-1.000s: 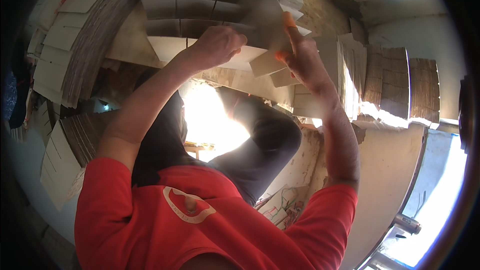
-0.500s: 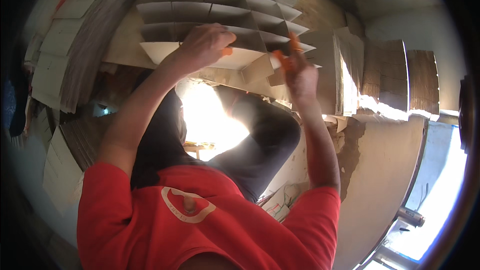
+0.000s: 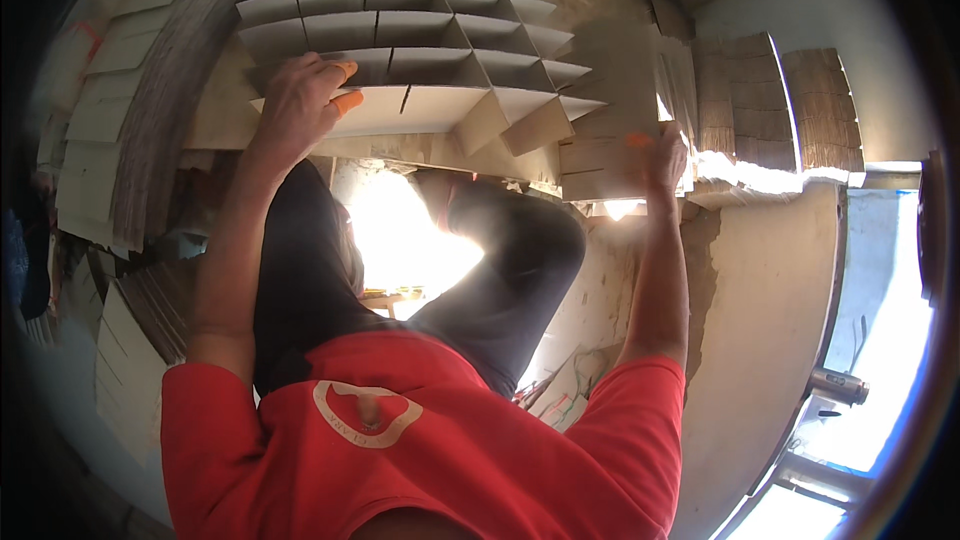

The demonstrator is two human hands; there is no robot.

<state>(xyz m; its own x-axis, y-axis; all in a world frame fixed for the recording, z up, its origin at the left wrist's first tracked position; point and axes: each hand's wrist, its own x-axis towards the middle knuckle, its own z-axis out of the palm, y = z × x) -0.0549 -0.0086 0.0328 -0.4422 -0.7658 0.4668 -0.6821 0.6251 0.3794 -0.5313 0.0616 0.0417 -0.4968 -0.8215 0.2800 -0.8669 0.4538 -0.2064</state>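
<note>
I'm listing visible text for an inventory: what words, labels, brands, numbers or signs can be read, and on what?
Red shirt: small lettering on its pale-rimmed emblem, not copied out here.
Cardboard divider grid, cardboard stacks: no lettering I can make out.

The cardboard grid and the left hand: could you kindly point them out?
Cardboard grid (image 3: 430, 66), head view: a shaded panel near its middle.
Left hand (image 3: 296, 106), head view: the back of the hand.
</note>
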